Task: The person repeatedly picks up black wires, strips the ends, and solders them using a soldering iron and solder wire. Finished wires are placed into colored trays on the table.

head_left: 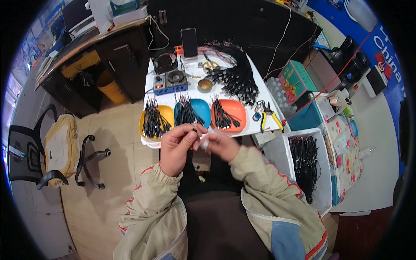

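Left fingers (189, 138) pinching a half-hidden piece (195, 126), right fingers (216, 145) blurred, their grip unclear

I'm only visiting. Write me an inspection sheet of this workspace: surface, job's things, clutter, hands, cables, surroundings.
Surface: white table, largely covered.
Job's things: black leads in yellow tray, more in blue tray and orange tray.
Clutter: scissors, pliers, bowl, phone.
Hands: left hand maybe pinching something too small to tell; right hand beside it, blurred.
Cables: black bundle behind orange tray.
Surroundings: chair left; box of black wires right.
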